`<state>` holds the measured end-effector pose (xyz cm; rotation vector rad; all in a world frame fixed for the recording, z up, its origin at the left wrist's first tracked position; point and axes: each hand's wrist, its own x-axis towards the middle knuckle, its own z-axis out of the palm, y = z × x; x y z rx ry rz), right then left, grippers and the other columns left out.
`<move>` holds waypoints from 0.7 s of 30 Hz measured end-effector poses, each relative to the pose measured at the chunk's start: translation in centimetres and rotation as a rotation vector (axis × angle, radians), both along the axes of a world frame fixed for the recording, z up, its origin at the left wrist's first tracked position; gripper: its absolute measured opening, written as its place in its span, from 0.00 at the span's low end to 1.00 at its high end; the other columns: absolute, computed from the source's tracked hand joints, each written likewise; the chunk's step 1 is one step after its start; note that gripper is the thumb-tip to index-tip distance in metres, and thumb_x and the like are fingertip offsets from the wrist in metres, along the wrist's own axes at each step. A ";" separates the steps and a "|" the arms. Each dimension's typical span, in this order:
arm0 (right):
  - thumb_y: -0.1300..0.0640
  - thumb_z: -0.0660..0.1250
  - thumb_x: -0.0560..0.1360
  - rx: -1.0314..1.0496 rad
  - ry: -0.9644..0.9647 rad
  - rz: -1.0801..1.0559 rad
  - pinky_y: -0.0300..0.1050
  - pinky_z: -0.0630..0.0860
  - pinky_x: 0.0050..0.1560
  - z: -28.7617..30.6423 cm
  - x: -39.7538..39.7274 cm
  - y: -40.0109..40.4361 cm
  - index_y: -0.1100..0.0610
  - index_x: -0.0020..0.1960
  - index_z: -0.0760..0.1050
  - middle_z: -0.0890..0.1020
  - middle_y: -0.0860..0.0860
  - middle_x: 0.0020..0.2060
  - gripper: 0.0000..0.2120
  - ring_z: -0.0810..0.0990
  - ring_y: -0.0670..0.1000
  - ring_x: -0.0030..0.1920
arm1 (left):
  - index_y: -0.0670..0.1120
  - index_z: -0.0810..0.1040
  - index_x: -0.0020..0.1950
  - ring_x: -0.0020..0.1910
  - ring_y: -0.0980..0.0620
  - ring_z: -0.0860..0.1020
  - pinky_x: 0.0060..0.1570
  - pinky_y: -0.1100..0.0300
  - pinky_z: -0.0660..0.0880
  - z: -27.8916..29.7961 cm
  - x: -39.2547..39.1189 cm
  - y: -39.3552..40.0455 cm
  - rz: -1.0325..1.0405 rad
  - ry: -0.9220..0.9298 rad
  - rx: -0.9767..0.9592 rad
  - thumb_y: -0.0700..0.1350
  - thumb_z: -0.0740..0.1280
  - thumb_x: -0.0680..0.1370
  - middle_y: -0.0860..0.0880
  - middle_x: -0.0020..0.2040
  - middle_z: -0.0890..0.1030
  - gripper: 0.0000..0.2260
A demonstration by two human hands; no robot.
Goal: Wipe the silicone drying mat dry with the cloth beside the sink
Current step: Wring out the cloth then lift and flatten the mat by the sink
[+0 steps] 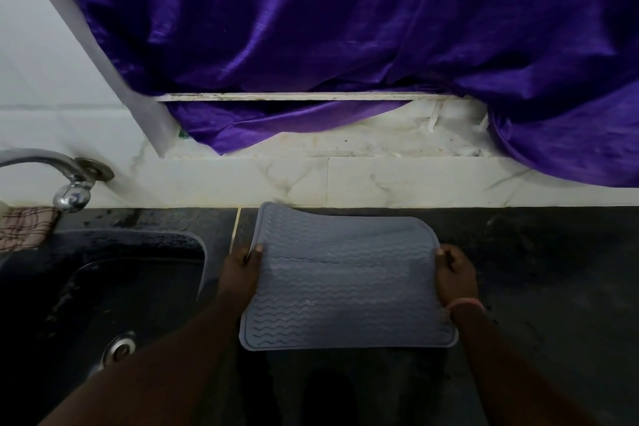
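Left hand [242,261] and right hand [456,273] pinching, arms extended.

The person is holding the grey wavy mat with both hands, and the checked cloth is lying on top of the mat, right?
Not quite. In the head view both hands, left hand and right hand, do hold the grey mat, but the checked cloth lies by the tap, left of the sink.

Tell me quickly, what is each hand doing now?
Left hand: grips the left edge of the grey mat.
Right hand: grips the mat's right edge.
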<state>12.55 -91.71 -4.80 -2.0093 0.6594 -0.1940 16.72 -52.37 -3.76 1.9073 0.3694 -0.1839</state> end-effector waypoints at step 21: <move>0.55 0.73 0.75 0.184 0.185 -0.058 0.49 0.74 0.48 1.6 9.3 0.0 0.68 0.50 0.82 0.82 0.58 0.42 0.14 0.79 0.57 0.45 | 0.41 0.82 0.50 0.45 0.46 0.81 0.42 0.56 0.76 0.1 7.5 0.2 0.029 0.173 -0.015 0.49 0.71 0.79 0.44 0.46 0.83 0.11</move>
